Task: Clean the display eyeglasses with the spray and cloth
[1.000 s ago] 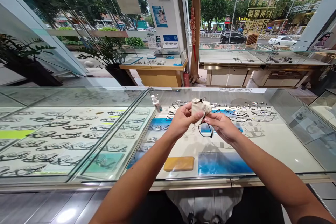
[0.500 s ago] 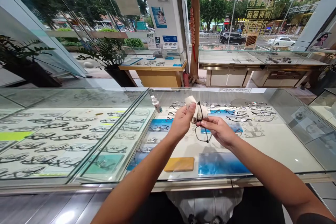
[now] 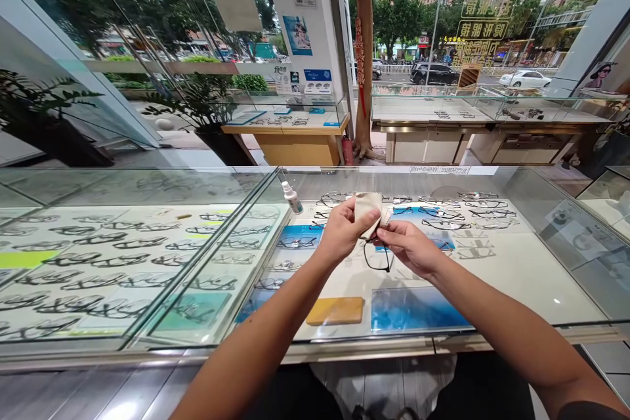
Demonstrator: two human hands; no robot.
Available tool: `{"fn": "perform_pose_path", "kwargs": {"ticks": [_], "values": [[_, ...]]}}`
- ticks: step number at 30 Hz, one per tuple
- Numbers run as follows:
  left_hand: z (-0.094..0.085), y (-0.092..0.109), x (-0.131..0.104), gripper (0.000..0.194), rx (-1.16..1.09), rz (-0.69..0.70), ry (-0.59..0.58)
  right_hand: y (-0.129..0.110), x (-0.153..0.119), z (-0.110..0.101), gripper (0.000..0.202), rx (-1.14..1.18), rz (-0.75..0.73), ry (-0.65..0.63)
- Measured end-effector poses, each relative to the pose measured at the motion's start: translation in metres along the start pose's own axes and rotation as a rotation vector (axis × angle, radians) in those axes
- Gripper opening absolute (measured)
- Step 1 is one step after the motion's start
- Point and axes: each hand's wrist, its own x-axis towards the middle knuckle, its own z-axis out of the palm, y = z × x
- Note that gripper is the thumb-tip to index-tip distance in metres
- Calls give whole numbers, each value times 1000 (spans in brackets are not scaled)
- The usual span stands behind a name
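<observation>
A pale cloth [image 3: 368, 207] is pinched in my left hand [image 3: 344, 230], with the thumb pressed over it. The cloth covers the upper part of a pair of dark-framed glasses [image 3: 377, 268], and one lens hangs below my fingers. My right hand [image 3: 408, 246] grips the frame with thumb and fingertips, close beside the left hand. Both hands are above the glass display counter [image 3: 536, 275]. How the covered part of the glasses lies inside the cloth is hidden.
A white spray bottle [image 3: 292, 198] stands left of my hands. An orange-yellow case [image 3: 335, 310] and a blue panel [image 3: 418, 308] lie nearer me. Rows of glasses [image 3: 123, 261] fill the left showcase. Other display counters [image 3: 300, 119] stand by the window.
The cloth has folded over the upper lens and rim that showed before, and my left thumb has moved across it. The hanging lens has turned slightly and sits a little lower.
</observation>
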Motion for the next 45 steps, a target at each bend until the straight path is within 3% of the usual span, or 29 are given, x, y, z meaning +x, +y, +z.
{"fn": "perform_pose_path", "kwargs": {"ticks": [8,12,18,23,27,34,38,45], "values": [[6,-8,0,65,24,35,201,7,1,1,44,-78,-53,7],[2,-11,7,66,-67,41,213,0,3,-4,43,-106,-113,70],[-11,-12,16,60,-117,75,353,-14,7,-19,39,-75,-150,172],[-16,-19,21,62,-119,41,325,-22,12,-29,36,-62,-178,213],[-13,-24,20,66,-4,33,284,-24,11,-27,35,-88,-184,141],[-2,-18,5,48,396,250,182,-17,10,-25,41,-141,-134,60],[-3,-15,3,43,538,304,185,-18,10,-24,41,-149,-126,38],[-6,-13,9,49,439,223,177,-21,9,-26,40,-140,-141,57]]}}
